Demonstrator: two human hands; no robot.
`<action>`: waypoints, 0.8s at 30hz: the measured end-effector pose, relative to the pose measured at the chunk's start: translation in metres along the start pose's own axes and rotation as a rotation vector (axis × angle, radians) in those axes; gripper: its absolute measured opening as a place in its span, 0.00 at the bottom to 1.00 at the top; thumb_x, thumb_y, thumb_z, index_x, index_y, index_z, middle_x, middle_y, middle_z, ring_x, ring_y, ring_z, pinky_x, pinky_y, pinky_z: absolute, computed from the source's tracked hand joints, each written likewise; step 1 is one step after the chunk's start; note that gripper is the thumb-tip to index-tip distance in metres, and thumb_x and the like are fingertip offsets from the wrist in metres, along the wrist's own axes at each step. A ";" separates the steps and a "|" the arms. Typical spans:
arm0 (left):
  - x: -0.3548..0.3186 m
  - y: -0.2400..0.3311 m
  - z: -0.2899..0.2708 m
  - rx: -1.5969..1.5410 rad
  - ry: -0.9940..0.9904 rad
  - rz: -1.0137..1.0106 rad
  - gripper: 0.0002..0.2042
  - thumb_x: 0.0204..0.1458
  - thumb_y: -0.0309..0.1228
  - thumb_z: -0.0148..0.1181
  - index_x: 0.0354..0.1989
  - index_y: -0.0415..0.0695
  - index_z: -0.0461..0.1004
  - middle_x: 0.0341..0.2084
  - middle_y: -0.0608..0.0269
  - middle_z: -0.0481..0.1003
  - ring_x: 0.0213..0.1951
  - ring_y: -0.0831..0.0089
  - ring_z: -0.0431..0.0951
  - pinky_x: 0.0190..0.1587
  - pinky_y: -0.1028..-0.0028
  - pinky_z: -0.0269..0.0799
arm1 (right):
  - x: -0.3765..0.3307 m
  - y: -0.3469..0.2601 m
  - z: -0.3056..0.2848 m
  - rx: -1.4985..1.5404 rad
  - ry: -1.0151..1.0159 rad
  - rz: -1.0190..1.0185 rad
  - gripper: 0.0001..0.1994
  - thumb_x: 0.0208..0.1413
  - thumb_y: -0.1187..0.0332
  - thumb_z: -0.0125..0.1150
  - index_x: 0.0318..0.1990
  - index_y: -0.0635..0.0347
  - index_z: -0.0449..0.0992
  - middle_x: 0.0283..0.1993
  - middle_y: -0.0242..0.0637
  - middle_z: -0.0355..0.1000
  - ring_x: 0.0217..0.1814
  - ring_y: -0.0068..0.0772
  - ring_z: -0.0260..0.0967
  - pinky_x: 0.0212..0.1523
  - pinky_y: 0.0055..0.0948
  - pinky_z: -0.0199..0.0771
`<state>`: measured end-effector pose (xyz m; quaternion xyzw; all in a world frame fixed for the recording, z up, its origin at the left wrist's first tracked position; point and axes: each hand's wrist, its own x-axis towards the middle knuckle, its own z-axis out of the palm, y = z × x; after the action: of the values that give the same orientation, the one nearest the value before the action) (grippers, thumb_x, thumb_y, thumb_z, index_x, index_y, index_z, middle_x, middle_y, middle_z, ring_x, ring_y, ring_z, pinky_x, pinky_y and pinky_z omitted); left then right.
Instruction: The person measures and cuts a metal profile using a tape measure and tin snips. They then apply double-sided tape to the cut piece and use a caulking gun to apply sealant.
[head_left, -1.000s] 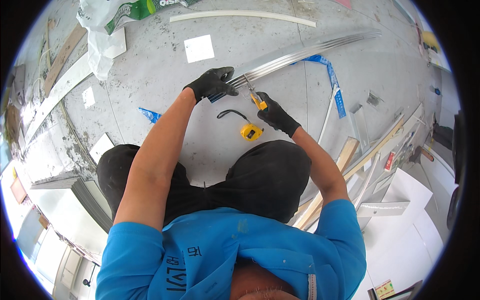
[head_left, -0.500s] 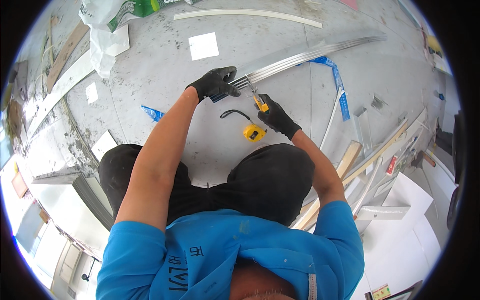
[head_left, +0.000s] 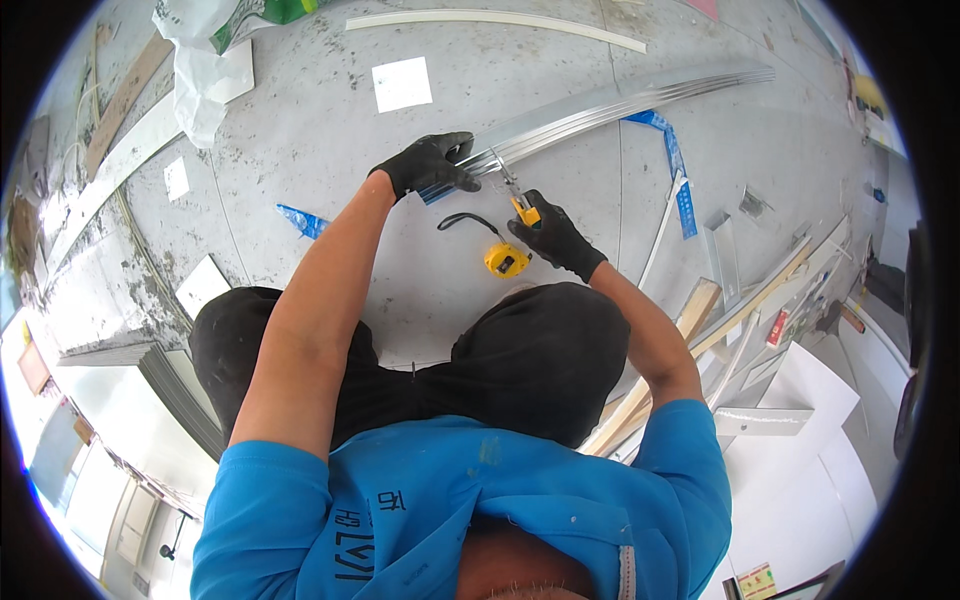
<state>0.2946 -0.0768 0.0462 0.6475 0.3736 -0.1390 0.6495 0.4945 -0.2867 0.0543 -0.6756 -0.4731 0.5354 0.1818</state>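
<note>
Perhaps the yellow-handled tool (head_left: 526, 212) clenched in your right hand (head_left: 556, 238) slips if your left hand (head_left: 425, 167), pinching the metal strip (head_left: 600, 109), slackens

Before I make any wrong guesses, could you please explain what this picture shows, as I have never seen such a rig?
Of course. No machine is at work, only a person's left hand and right hand, both black-gloved. A wide fisheye camera worn on the person's head looks down at them, which is why straight edges bend. The left hand grips the near end of some shiny metal strips. The right hand holds a yellow-handled tool, its metal end at the strips. On the grey floor lie a yellow tape measure between the knees and the hands, a white square and blue tape.
</note>
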 end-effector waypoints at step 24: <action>-0.007 0.019 0.003 -0.101 -0.004 0.079 0.41 0.37 0.42 0.78 0.61 0.38 0.70 0.49 0.54 0.76 0.54 0.65 0.73 0.59 0.70 0.65 | -0.015 -0.009 0.003 0.007 0.081 0.115 0.22 0.60 0.52 0.60 0.46 0.65 0.69 0.34 0.58 0.74 0.37 0.63 0.72 0.38 0.49 0.72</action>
<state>0.3034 -0.0791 0.0641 0.6279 0.3532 -0.0957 0.6869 0.4885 -0.2958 0.0684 -0.7222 -0.4240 0.5189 0.1717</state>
